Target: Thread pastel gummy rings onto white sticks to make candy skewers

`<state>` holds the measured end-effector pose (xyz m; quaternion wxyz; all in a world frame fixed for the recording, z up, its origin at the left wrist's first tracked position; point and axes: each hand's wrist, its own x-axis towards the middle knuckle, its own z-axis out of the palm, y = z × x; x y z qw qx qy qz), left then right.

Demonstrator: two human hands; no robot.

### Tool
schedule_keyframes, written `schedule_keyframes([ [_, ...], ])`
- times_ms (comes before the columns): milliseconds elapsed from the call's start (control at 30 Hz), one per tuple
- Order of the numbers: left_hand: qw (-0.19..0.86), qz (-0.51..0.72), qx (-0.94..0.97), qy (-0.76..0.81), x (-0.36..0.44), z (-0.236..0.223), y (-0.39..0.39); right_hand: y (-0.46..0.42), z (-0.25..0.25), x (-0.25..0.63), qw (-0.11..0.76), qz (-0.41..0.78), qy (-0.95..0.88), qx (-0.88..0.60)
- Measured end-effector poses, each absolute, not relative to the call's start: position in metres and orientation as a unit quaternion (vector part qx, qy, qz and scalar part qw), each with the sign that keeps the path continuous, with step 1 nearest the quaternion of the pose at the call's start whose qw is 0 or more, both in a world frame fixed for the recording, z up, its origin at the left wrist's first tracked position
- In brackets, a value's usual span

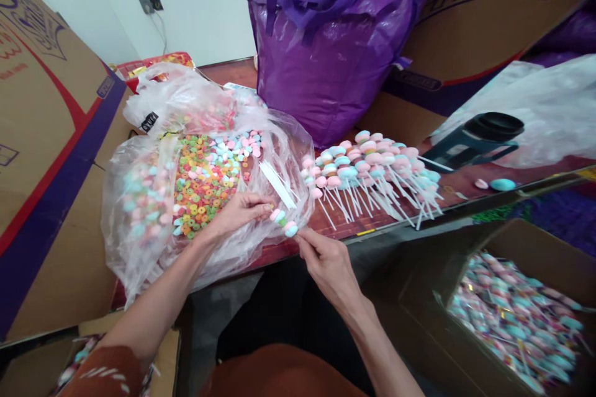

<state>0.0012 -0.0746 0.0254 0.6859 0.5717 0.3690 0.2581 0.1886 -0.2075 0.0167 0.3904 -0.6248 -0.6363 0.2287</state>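
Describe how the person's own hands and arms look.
The left hand and right hand show no gloves or wristwatch. A rust-brown sleeve with white dashes ends near the left elbow; the right forearm is bare.

Soft, diffuse light with stretched edges

The bare left hand reaches forward, thumb and fingertips drawn together, its slim bare forearm slanting inward. The bare right hand sits slightly lower, fingers curled, grip pinched at the tips, its wrist angled inward.
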Motion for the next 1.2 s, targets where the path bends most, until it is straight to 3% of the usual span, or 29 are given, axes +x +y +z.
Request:
schedule_keyframes([
  [133,0.689,0.226,0.588,0.359,0.000,0.028,-0.077,-0.205,0.014,0.191,0.398,0.240,-0.649,-0.602],
  [367,0.806,0.335,0.331,0.357,0.013,0.010,-0.093,-0.204,0.000,0.161,0.496,0.253,-0.574,-0.601],
  [667,0.772,0.325,0.408,0.364,0.016,0.010,-0.096,-0.185,-0.002,0.146,0.520,0.276,-0.521,-0.618],
  [767,0.659,0.326,0.528,0.424,0.012,0.013,-0.062,-0.181,-0.006,0.150,0.532,0.284,-0.502,-0.620],
  [867,0.437,0.354,0.655,0.505,0.008,0.017,-0.009,-0.181,-0.013,0.153,0.529,0.278,-0.499,-0.628],
  [967,0.235,0.307,0.727,0.568,0.012,0.020,0.041,-0.183,-0.020,0.152,0.523,0.264,-0.505,-0.634],
  [1067,0.156,0.224,0.786,0.554,0.026,0.017,0.070,-0.183,-0.026,0.150,0.515,0.244,-0.523,-0.634],
  [1200,0.136,0.155,0.808,0.552,0.046,0.007,0.080,-0.183,-0.031,0.149,0.503,0.222,-0.542,-0.635],
])
